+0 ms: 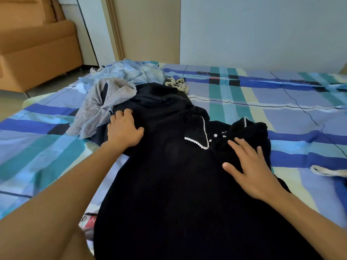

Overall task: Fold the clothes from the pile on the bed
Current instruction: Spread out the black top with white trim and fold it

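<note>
A black dress (169,184) with a pearl-trimmed collar (204,136) lies spread lengthwise on the bed, its collar end away from me. My left hand (124,128) rests flat on the dress's left shoulder area, fingers apart. My right hand (251,167) lies flat on the right side below the collar, fingers spread. Behind the dress sits the pile: a grey knit garment (101,106), a light blue garment (127,72) and a cream floral piece (176,83). Neither hand grips any cloth.
The bed carries a blue, teal and cream plaid sheet (262,102). A white strap or cloth edge (326,171) lies at the right. A printed item (88,222) peeks out under the dress at lower left. An orange sofa (37,49) stands beyond the bed's left corner.
</note>
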